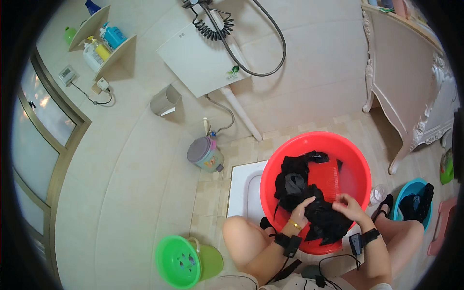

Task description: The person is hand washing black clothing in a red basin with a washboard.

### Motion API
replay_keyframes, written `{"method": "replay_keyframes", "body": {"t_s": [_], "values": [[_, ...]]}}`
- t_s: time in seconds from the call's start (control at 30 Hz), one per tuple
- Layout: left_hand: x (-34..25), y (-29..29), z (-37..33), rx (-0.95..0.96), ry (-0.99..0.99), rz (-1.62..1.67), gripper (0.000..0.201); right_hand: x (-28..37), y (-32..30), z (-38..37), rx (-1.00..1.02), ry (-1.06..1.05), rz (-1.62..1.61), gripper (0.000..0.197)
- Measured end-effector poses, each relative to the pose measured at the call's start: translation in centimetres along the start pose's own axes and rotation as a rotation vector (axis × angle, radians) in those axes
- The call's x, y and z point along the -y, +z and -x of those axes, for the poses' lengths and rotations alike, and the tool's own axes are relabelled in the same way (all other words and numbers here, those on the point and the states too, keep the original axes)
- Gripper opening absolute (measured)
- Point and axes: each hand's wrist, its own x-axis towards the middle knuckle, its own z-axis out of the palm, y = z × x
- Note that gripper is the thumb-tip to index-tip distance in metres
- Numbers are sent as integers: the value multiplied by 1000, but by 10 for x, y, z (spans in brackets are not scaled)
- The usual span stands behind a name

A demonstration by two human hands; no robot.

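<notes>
A wet black garment lies bunched over the near part of a large red basin. My left hand grips its left part, fingers closed round the cloth. On its upper right edge my right hand is curled, fingers bent against the fabric and slightly blurred. Beneath the clothes a red ribbed washboard slopes into the basin, partly covered. More black cloth is heaped along the board's left side. Some cloudy water shows at the basin's right.
A white squat toilet pan lies left of the basin. A green bucket stands at lower left. To the right are a blue basin with dark clothes, a pink stool and a carved cabinet. A lidded container stands by the wall.
</notes>
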Motion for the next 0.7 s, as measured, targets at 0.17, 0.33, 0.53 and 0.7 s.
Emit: {"method": "replay_keyframes", "body": {"t_s": [0.17, 0.33, 0.53, 0.7], "values": [[-7, 36, 15, 148, 53, -134, 30, 15, 26, -18, 20, 145, -543, 62], [-35, 59, 43, 311, 21, -141, 41, 37, 48, -13, 193, 135, -981, 61], [-33, 73, 32, 101, 180, -300, 54, 84, 30, -6, -79, -61, -758, 51], [-25, 37, 18, -29, 757, -278, 54, 96, 30, -13, -156, -180, -613, 56]]}}
